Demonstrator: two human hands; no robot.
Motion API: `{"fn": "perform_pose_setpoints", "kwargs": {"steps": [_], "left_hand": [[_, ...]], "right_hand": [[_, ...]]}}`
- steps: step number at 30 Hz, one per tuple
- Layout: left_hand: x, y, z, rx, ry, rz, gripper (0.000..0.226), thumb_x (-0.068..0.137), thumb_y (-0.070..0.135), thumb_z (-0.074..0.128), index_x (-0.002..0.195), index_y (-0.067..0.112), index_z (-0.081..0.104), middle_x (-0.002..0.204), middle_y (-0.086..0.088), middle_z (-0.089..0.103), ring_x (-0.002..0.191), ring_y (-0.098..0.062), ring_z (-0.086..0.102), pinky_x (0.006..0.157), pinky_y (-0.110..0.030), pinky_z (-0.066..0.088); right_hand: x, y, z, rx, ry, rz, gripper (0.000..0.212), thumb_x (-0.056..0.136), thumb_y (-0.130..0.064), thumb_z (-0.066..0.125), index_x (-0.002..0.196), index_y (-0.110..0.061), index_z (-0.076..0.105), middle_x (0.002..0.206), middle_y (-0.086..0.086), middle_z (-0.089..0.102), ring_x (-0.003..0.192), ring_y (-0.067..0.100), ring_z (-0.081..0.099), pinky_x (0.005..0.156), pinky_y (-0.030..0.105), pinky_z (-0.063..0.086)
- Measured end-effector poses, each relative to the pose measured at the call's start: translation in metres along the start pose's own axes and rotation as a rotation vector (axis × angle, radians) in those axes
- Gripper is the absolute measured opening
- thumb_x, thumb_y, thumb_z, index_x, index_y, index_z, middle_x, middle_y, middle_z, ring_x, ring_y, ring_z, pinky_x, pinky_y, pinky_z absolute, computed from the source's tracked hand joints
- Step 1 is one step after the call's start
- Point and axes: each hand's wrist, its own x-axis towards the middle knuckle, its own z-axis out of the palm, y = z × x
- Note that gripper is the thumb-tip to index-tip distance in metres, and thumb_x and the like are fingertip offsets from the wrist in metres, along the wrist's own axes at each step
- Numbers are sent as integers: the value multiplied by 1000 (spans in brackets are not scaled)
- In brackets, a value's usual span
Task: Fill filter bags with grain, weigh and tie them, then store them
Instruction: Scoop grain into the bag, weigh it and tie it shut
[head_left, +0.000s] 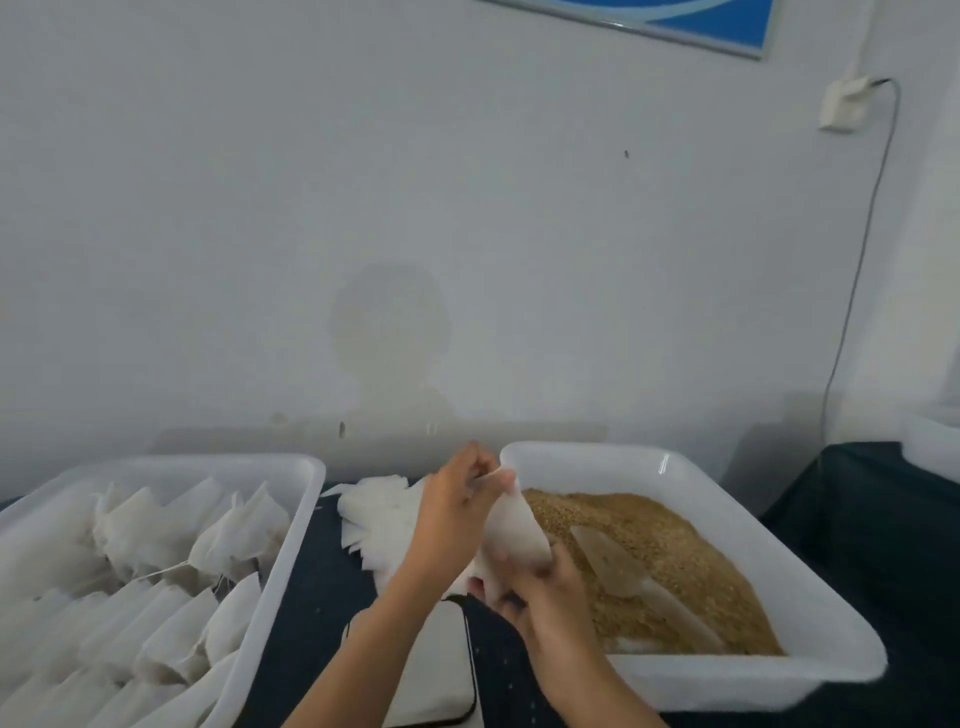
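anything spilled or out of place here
No spill shows. The clear scoop lies half sunk in the grain, normal for filling. The only oddity is a faint stain on the wall.

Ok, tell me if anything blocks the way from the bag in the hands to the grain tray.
Nothing visible does. The left hand and right hand hold the bag right at the near-left edge of the grain tray, with open grain beside it. The scoop lies in the grain, off to the right.
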Motion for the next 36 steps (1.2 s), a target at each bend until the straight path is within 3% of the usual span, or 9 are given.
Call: {"fn": "perform_pose_setpoints", "kwargs": {"steps": [2, 5, 9, 12, 17, 23, 26, 34, 36], "left_hand": [[2, 5, 21, -137, -2, -77, 23, 89, 15, 61, 70, 15, 49, 66, 6, 49, 60, -6, 42, 57, -16, 35], [5, 6, 47, -208, -75, -124, 20, 90, 14, 61, 74, 10, 50, 69, -2, 49, 65, -12, 44, 60, -19, 36], [-2, 0, 76, -153, -258, -166, 18, 91, 15, 60, 77, 11, 50, 67, 4, 48, 62, -7, 42, 58, -11, 34], [-11, -10, 91, -118, -375, -258, 16, 91, 17, 61, 80, 12, 50, 78, -5, 54, 73, -16, 50, 71, -25, 43], [-15, -15, 97, -15, -439, -304, 23, 90, 19, 62, 73, 19, 46, 81, -9, 60, 78, -21, 56, 80, -39, 48], [-15, -17, 100, 3, -478, -311, 22, 92, 19, 59, 75, 18, 45, 84, -6, 59, 76, -18, 53, 74, -32, 44], [-15, -19, 99, 18, -491, -301, 18, 92, 20, 59, 81, 15, 46, 84, -8, 58, 73, -17, 50, 70, -31, 42], [-14, -19, 101, -4, -490, -283, 17, 94, 19, 56, 82, 14, 45, 88, -11, 60, 77, -19, 54, 75, -36, 46], [-14, -17, 100, -48, -481, -261, 18, 94, 18, 55, 80, 17, 45, 78, -1, 57, 68, -12, 52, 68, -27, 45]], "right_hand": [[-3, -16, -14, 2, 49, -64, 31, 82, -4, 67, 110, -4, 55, 107, 17, 65, 87, 32, 69, 60, 35, 57], [-5, -42, -44, -217, 154, -207, 33, 78, -12, 73, 107, -13, 58, 97, 11, 67, 80, 27, 70, 55, 30, 55], [0, -67, -90, -531, 176, -296, 31, 81, -7, 70, 105, -19, 54, 96, 8, 62, 64, 18, 67, 57, 38, 59], [4, -72, -115, -715, 128, -323, 32, 82, -5, 68, 102, -25, 54, 100, 3, 58, 68, 16, 67, 49, 24, 54], [9, -73, -131, -916, 82, -380, 36, 83, -8, 68, 98, -36, 52, 107, -11, 54, 83, 13, 61, 51, 21, 53], [14, -77, -135, -970, 61, -392, 34, 85, -9, 67, 100, -37, 53, 103, -13, 55, 73, 18, 62, 46, 22, 50], [14, -79, -135, -1001, 49, -396, 32, 85, -9, 66, 99, -35, 54, 101, -13, 55, 77, 15, 60, 46, 21, 50], [12, -81, -131, -1018, 52, -407, 30, 85, -9, 66, 96, -35, 55, 99, -14, 56, 79, 13, 59, 46, 18, 49], [10, -80, -130, -986, 70, -413, 29, 85, -9, 67, 95, -34, 56, 98, -12, 58, 77, 10, 60, 48, 18, 51]]}}
